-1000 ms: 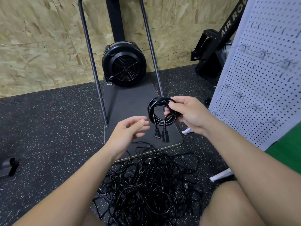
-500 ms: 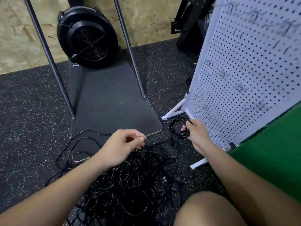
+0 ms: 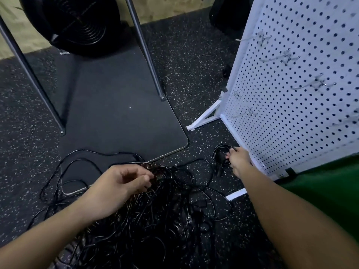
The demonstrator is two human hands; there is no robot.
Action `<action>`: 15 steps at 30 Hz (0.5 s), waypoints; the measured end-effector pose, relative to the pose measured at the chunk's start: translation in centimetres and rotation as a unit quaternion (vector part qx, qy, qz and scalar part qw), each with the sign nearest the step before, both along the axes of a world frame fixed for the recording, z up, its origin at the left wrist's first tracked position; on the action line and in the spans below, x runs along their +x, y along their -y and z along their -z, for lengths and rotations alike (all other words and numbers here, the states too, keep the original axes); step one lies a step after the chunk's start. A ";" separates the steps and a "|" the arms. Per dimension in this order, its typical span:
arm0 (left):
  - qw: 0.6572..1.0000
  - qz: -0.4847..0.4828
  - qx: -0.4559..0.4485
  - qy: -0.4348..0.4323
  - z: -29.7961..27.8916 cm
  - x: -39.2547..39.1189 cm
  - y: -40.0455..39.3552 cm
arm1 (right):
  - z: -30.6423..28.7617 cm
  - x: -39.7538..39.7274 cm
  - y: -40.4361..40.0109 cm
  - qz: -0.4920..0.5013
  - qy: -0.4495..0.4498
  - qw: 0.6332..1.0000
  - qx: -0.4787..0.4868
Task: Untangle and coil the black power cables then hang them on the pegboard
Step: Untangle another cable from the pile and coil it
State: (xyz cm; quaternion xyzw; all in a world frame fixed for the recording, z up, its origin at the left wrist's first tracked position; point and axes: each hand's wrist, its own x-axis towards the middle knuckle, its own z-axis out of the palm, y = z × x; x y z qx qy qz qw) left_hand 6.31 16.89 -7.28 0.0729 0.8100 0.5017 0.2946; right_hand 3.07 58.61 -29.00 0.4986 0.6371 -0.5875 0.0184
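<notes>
A tangled heap of black power cables (image 3: pixel 155 216) lies on the speckled rubber floor in front of me. My left hand (image 3: pixel 124 183) hovers at the heap's upper edge with curled fingers; whether they pinch a strand is unclear. My right hand (image 3: pixel 238 159) grips a small coiled black cable (image 3: pixel 220 154) low at the floor, beside the bottom corner of the white pegboard (image 3: pixel 291 117). Several metal hooks (image 3: pixel 314 84) stick out of the pegboard, all bare.
A black machine with a round fan housing (image 3: pixel 77 26) stands on a dark base plate (image 3: pixel 116 113), with two grey metal legs (image 3: pixel 147 53) rising from it. The pegboard's white foot brace (image 3: pixel 206 119) rests on the floor. A green surface (image 3: pixel 326 191) lies right.
My right hand has carried the coiled cable down from chest height to the floor by the pegboard's base. My left hand dropped onto the tangled heap and its fingers curled.
</notes>
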 end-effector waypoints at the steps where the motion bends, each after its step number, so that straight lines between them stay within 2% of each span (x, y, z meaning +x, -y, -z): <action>1: 1.000 -0.002 0.004 0.003 0.3 -0.1 0.0 | 0.7 0.0 -0.2 0.001 0.008 1.000 -0.002; 6: 1.000 0.007 0.003 0.006 1.6 -0.3 0.1 | 2.8 1.0 -0.9 -0.076 0.063 0.991 0.086; 9: 1.000 0.012 0.000 0.006 2.0 -0.3 0.0 | 1.7 1.5 -0.7 -0.157 0.086 0.969 0.170; 11: 1.000 0.012 -0.003 0.002 2.1 -0.4 -0.2 | 0.3 1.6 0.0 -0.218 0.090 0.940 0.246; 13: 1.000 0.016 -0.013 -0.007 2.3 -0.6 -0.4 | -1.2 2.0 1.6 -0.263 0.067 0.910 0.313; 15: 1.000 0.016 -0.022 -0.012 2.5 -0.8 -0.3 | -2.7 2.8 4.2 -0.332 0.008 0.892 0.305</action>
